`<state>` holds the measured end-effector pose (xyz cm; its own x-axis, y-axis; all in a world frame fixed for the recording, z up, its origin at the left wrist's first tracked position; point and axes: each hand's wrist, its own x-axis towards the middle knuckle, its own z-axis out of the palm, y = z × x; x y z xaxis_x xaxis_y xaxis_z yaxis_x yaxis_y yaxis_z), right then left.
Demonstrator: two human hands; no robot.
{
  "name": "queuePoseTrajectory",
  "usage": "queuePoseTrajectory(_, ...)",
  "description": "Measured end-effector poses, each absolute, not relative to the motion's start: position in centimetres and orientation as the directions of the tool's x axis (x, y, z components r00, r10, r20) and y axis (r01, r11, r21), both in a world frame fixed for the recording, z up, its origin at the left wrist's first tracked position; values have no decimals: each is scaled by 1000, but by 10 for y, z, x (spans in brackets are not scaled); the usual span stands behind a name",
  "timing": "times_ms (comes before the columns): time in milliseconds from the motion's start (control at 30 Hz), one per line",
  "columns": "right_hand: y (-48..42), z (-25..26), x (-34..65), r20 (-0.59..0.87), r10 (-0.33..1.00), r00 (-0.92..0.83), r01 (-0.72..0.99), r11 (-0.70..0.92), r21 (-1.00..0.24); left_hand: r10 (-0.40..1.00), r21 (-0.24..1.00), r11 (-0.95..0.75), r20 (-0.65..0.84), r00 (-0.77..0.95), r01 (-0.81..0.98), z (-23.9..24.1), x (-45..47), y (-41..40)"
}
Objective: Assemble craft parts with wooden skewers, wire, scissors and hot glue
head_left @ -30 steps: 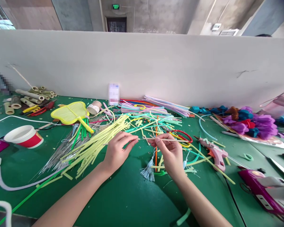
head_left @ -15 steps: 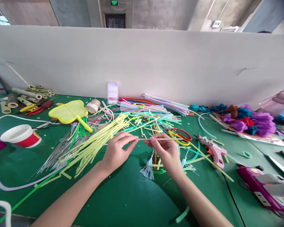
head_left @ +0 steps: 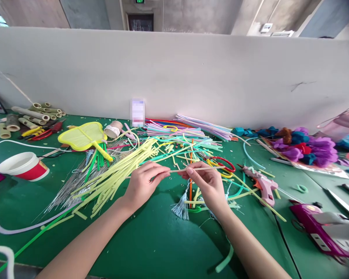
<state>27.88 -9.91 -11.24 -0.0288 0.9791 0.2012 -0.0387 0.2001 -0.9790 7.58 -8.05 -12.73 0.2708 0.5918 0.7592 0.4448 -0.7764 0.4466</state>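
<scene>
**Two hands on one thin stick, over a cluttered green table**

Left hand (head_left: 147,186): thumb and fingers pinched narrow on the thin stick (head_left: 178,170). Right hand (head_left: 208,188): same stick, pinched between thumb and fingers; its free part runs out to the right past the hand. Stick is roughly level, above the table, hands slightly apart.

Surface: green table (head_left: 163,244), bare patch between the forearms, seam at right. Pale partition (head_left: 174,73) along the back. Room beyond: grey concrete wall (head_left: 197,15), one dark door (head_left: 140,23), one green exit sign (head_left: 139,1) cut by the top edge.

Counts, near to far:
- 1 blue tassel (head_left: 180,208), just below the stick
- 1 pair of scissors (head_left: 228,166), red and yellow handles, right of right hand
- yellow strips (head_left: 119,170), left of left hand, too many to count
- 1 pink glue gun (head_left: 266,188)
- 1 yellow fan (head_left: 83,136)
- 1 paper cup (head_left: 31,172)
- 1 purple power strip (head_left: 311,228)
- bamboo tubes (head_left: 30,112), at least eight
</scene>
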Motion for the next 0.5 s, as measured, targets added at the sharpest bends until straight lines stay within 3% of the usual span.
queuePoseTrajectory(500, -99, -117, 281, 223, 975, -10, -41, 222, -974, 591, 447, -777, 760, 270, 444, -128, 76, -80)
